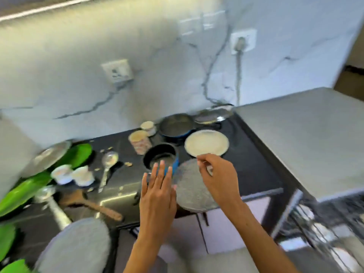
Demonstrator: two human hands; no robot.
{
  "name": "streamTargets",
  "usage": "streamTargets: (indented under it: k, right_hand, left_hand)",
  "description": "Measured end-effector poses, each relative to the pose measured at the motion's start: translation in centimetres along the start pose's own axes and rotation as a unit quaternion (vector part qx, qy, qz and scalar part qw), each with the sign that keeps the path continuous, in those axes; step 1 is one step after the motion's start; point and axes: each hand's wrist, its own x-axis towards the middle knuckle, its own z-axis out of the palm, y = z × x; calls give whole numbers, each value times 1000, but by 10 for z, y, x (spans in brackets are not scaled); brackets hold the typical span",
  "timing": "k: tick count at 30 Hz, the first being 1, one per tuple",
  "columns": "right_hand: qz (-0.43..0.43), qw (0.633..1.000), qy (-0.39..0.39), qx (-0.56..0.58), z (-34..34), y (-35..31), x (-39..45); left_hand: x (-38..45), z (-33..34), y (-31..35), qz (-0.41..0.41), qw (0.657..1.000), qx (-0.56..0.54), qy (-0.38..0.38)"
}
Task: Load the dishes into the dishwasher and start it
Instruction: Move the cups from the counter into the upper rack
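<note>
Head view, motion-blurred throughout. Dark bench (246, 154) against a marble-veined wall, crowded with used dishes.

Left hand (157, 196) hovers flat over the bench's near edge, fingers (160, 170) straight and close together, holding nothing. Their tips overlap the near rim of a small dark pot with a blue outside (160, 154); whether they touch it cannot be told.

Right hand (218, 174) is just right of the left hand, above a grey speckled round plate (191, 194) that overhangs the bench's front edge. Its thumb and forefinger are curled together at the far rim of that plate, just short of a cream plate (206, 143); they look pinched, possibly on the grey plate's edge, but blur hides any contact.

Behind the pot: two glass jars (139, 141), a dark frying pan (176, 125), and a steel lid or plate (213, 115) at the back.

Left part of the bench: a steel spoon (108, 164), two small white cups (72, 175), green plates (78, 154) with a steel plate (51, 156) leaning on them, a wooden spatula (90, 203), a steel ladle (49, 200), scattered crumbs. Another grey speckled plate (78, 247) sits near the lower left.

To the right, a pale grey counter (305, 138). Below it, at lower right, a wire dishwasher rack (325, 233) pulled out, holding what look like steel items.
</note>
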Motion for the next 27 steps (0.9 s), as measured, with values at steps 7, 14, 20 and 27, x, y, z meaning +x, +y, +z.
streamTargets:
  k: [7,14,20,27]
  right_hand:
    - [-111,984,-112,88,136,-74,43]
    - [-139,964,-198,110,265,-116,64]
    - [-135,956,-240,106,328,-130,69]
    - [-129,948,-278,90,357,-121,70]
  left_hand:
    - [-18,-27,-131,-163,985,42,27]
    - [-20,-12,-252,-262,959,105,37]
    - [11,17,-336,-243,954,177,11]
    - [41,52,-403,-240,947,173,-125]
